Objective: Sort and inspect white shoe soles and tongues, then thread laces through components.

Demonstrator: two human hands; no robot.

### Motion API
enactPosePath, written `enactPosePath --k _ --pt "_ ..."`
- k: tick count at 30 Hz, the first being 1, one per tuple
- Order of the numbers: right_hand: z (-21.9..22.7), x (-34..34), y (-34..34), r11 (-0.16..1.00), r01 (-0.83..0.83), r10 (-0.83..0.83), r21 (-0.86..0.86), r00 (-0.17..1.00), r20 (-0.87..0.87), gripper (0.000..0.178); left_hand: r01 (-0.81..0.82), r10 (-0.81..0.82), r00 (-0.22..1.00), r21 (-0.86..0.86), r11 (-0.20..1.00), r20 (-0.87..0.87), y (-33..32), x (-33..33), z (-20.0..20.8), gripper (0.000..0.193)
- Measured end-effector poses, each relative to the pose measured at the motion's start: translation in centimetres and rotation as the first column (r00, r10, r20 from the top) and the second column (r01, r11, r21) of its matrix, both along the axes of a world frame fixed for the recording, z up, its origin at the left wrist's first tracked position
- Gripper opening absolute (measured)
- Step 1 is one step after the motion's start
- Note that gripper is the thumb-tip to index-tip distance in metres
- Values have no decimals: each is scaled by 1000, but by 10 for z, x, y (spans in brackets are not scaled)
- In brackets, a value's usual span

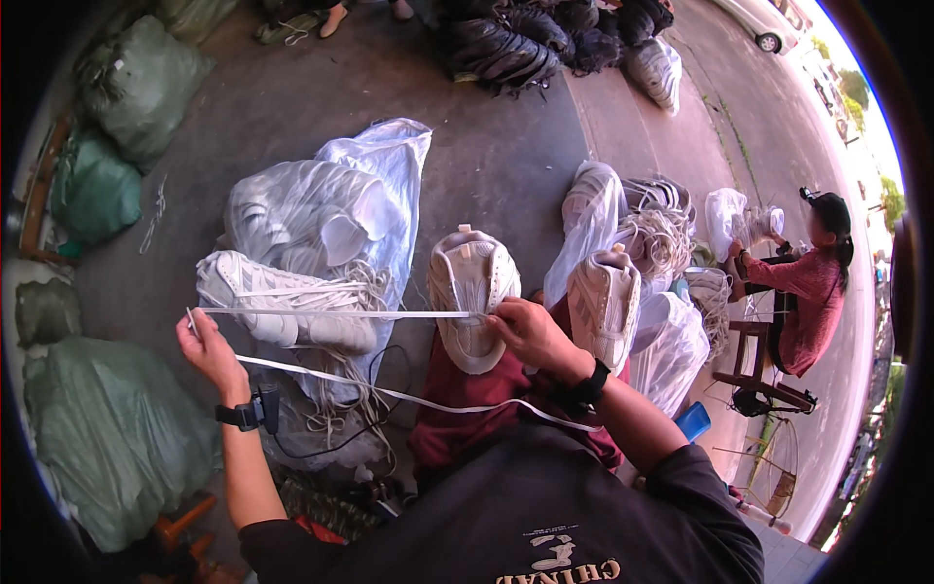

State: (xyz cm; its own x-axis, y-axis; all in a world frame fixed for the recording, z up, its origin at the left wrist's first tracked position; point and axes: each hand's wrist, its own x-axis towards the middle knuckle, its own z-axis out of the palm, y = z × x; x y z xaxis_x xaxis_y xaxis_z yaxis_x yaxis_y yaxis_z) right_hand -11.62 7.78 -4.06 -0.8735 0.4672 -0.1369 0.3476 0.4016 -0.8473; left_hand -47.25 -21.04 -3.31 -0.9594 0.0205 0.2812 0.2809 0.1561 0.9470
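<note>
A pale sneaker (474, 268), toe toward me, rests on my dark red trouser leg, with lace crossing the lower part of its opening. From it a flat white shoelace (341, 313) runs taut to the left, where my left hand (209, 352) pinches its end. The other lace length (409, 398) sags across my lap toward my right forearm. My right hand (533, 336) is closed at the sneaker's right side by the eyelets; its fingertips are partly hidden. Just right of that hand, a second pale sneaker (605, 302) sits on my other leg.
Left of my lap lie more pale sneakers (253, 292) and a clear plastic bag (302, 209) of shoes. Bundled laces (657, 238) and bagged shoes stand at right. Green sacks (117, 428) line the left side. A person in red (803, 282) sits at far right. Black bundles (506, 49) lie ahead.
</note>
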Motion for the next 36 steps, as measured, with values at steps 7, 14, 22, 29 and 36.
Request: enactPosePath --k 7,14,22,29,36 --pt "2 3 4 999 -13 14 -31 999 36 25 -234 238 969 -60 970 71 -79 -63 16 22" --pt "1 7 8 999 -36 36 -13 999 -3 24 -433 437 899 -180 883 -17 -166 -120 41 30" --pt "6 8 9 1000 -15 15 -11 999 34 24 -528 510 849 -179 830 -136 -199 -154 66 32" --pt "2 12 12 1000 -15 15 5 1000 19 27 -583 567 813 -184 792 -135 -218 -192 106 34" --pt "7 17 17 998 -35 31 56 997 69 28 -712 693 702 -202 673 -165 -229 -226 143 47"
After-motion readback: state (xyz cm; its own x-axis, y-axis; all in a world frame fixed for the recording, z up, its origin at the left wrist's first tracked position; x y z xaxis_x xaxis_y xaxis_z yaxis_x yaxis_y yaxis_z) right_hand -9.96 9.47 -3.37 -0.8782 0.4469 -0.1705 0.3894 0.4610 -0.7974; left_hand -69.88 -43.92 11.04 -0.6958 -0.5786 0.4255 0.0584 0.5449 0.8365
